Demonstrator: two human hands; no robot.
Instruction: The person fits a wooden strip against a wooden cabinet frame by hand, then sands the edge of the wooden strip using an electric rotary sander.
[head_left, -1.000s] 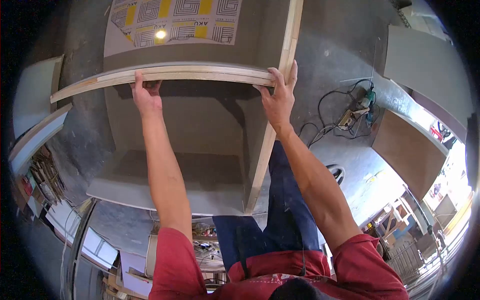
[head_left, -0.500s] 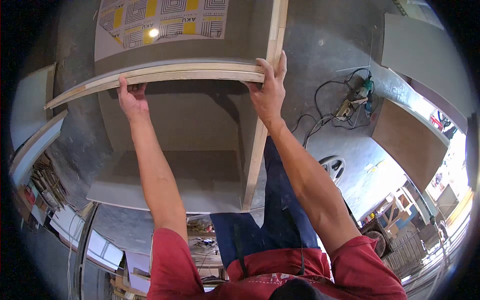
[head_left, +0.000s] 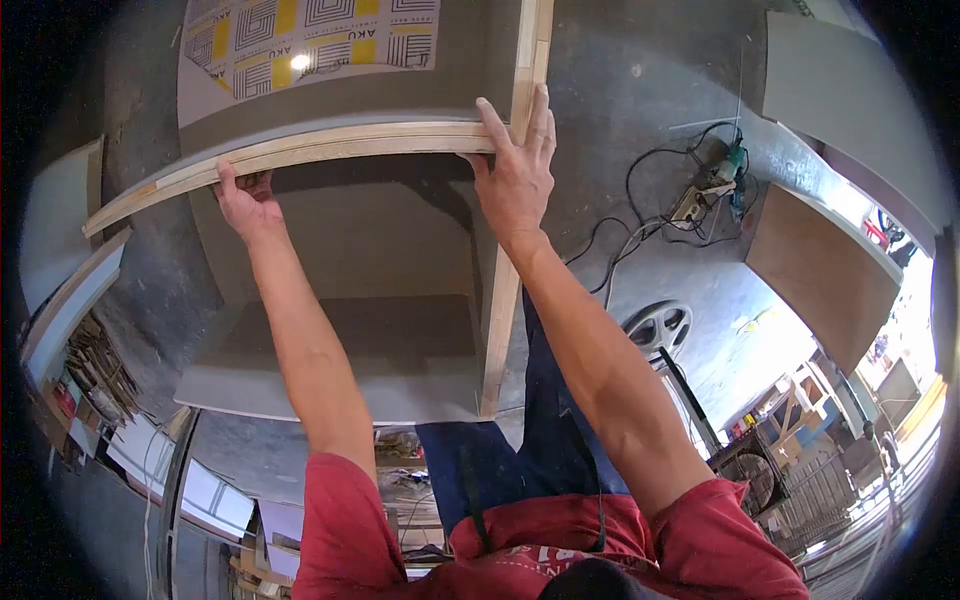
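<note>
A grey cabinet carcass [head_left: 370,240] with bare wood edges stands before me. Across it runs a long panel [head_left: 330,147] with a layered, pale wood front edge, its left end reaching past the carcass. My left hand [head_left: 250,205] is closed on this panel from below, thumb against the front edge and the other fingers partly hidden underneath. At the panel's right end, my right hand [head_left: 517,185] straddles the edge, thumb low and index finger above. Its other fingers stretch along the upright side panel [head_left: 497,330], where the two pieces meet.
A printed sheet [head_left: 320,45] lies on the grey surface beyond the panel. On the floor to the right are a green power tool [head_left: 735,160], tangled cables [head_left: 635,190] and a wheel [head_left: 660,325]. Boards [head_left: 825,270] lean further right; wood scraps [head_left: 100,365] sit at left.
Both hands have shifted slightly left and, at the right, a little upward in view. The right hand's fingers look straighter and more spread. The panel appears slightly further left and higher at its right end.
</note>
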